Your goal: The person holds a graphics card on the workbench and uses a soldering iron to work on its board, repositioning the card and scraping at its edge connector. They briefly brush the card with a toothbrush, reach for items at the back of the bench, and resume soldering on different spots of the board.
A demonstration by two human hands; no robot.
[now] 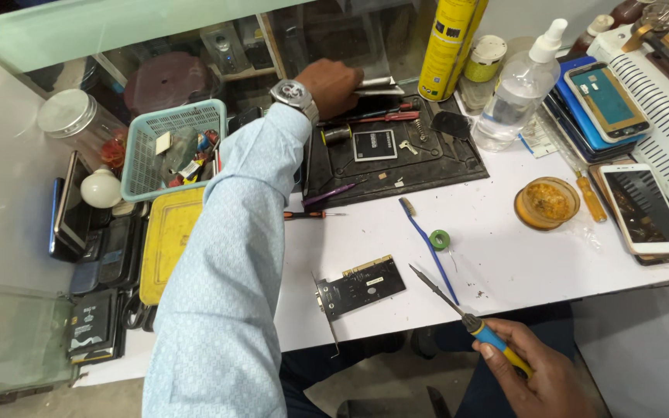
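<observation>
Holding a soldering iron point(466, 316), the right hand point(540, 371) sits just right of the circuit card point(361, 286).

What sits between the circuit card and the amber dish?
Head view: a blue toothbrush and a small green roll lie between the circuit card and the amber dish.

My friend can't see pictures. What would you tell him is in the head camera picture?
A person at a white workbench holds a soldering iron in the right hand, its tip near a small black circuit card. The left hand, in a pale blue sleeve with a wristwatch, reaches to a black work mat at the back. Phones, bottles and a teal basket lie around.
</observation>
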